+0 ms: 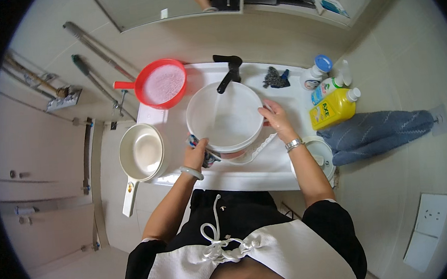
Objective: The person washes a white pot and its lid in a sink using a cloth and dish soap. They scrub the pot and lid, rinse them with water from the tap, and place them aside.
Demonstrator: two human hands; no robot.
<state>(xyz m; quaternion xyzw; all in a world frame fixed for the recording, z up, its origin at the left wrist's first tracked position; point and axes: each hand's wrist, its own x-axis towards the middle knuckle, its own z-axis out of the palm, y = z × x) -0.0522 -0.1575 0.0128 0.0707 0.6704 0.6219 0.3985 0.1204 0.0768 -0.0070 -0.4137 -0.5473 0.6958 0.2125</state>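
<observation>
A white round plastic tub (225, 115) is held over the white sink (160, 133), its open top facing up. My left hand (196, 153) grips its near left side, with a crumpled patterned cloth (210, 159) caught under the fingers. On the right side, my right hand (278, 120) has hold of the rim, thumb on top. Below the tub, a white piece with a perforated edge (261, 146) partly shows; the tub hides the rest. A black faucet (235, 68) reaches over the tub's far rim.
Left stand a red ladle-like basin (164, 84) of suds and a cream long-handled dipper (146, 150). Steel wool (272, 77) lies behind. At right are a yellow AXE bottle (332, 109), other bottles (323, 88), a grey towel (380, 131) and a pale round lid (319, 157).
</observation>
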